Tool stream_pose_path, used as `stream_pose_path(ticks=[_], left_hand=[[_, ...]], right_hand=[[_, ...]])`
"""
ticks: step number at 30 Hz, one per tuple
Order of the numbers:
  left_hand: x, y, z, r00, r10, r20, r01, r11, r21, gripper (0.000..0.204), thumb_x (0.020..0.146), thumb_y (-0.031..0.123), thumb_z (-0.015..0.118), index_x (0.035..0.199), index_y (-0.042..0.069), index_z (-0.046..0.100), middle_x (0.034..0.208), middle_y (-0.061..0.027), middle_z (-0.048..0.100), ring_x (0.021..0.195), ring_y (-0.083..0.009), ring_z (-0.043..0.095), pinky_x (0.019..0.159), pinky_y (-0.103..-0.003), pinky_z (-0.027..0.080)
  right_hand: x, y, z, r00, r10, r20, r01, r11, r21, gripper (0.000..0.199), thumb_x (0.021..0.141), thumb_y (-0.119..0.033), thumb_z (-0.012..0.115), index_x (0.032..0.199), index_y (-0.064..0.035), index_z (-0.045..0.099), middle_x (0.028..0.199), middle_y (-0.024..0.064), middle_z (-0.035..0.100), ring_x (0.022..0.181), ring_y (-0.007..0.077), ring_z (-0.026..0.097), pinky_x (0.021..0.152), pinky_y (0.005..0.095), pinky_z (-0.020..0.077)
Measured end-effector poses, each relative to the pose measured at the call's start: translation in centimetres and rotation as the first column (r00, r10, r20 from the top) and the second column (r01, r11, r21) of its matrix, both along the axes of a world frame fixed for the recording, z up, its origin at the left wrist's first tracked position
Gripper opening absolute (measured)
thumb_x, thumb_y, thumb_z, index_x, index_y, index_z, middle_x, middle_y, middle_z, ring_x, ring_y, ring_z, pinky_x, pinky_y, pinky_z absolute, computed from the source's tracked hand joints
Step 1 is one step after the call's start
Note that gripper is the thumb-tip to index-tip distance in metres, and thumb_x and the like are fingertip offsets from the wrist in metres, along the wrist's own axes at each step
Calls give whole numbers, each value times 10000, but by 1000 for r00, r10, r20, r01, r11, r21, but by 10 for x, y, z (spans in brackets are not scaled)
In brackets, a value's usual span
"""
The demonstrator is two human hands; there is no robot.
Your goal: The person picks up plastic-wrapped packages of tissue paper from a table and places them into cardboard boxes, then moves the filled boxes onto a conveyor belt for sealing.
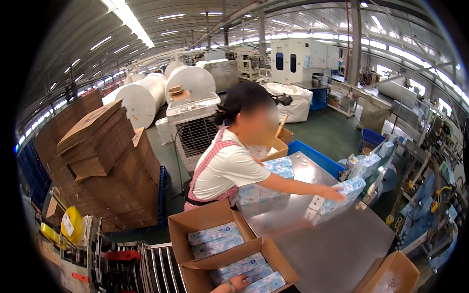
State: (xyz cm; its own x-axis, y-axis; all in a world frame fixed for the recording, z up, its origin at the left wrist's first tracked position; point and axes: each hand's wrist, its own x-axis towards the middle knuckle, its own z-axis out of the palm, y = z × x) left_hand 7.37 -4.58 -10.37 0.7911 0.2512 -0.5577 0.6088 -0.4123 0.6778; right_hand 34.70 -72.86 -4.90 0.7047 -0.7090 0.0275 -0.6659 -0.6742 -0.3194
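My left hand [238,282], with a band at its wrist, reaches into the nearer open cardboard box [202,274] at the bottom of the view. Its fingers lie stretched over the light blue patterned packs [243,266] standing in rows there, and do not look wrapped round any of them. My right hand is out of view. Just beyond stands a second open cardboard box [178,234], which holds similar packs [215,239]. Across the metal table a co-worker in a checked apron stretches an arm over a row of packs [342,198].
Both boxes stand by a roller conveyor [159,263] with a yellow tape roll [72,224] at its left. The metal table [322,254] spans the right, with more packs [264,188] on it. Another open box [395,273] sits lower right. Flattened cartons [117,185] are stacked left.
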Motion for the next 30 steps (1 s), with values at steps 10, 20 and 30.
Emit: stream_pose_path(ticks=[10, 20, 30], left_hand=[[-34, 3, 10, 988, -63, 140, 53, 996, 77, 559, 953, 441, 617, 1367, 66, 600, 1222, -190, 704, 1119, -354, 671, 967, -414, 527], [15, -64, 92, 892, 191, 410, 37, 873, -486, 477, 1006, 398, 630, 1341, 59, 615, 1200, -76, 705, 1040, -188, 675, 932, -363, 547], [14, -66, 189, 740, 667, -89, -285, 191, -939, 238, 1026, 249, 615, 1200, 89, 634, 1075, -42, 705, 833, -169, 718, 661, -287, 572]], right_hand=[[14, -1, 54, 978, 46, 203, -98, 962, 254, 333, 799, -222, 787, 1050, -12, 725, 1015, 155, 729, 871, 276, 691, 800, 399, 563], [-37, 301, 184, 683, 471, 559, -690, 162, 706, 351, 803, -21, 743, 1129, -71, 625, 827, 15, 566, 674, 111, 587, 543, 276, 572], [-120, 504, 150, -148, 848, 509, -820, -393, 416, 382, 824, -143, 758, 1179, -32, 668, 1065, 122, 676, 916, 229, 667, 820, 341, 533]])
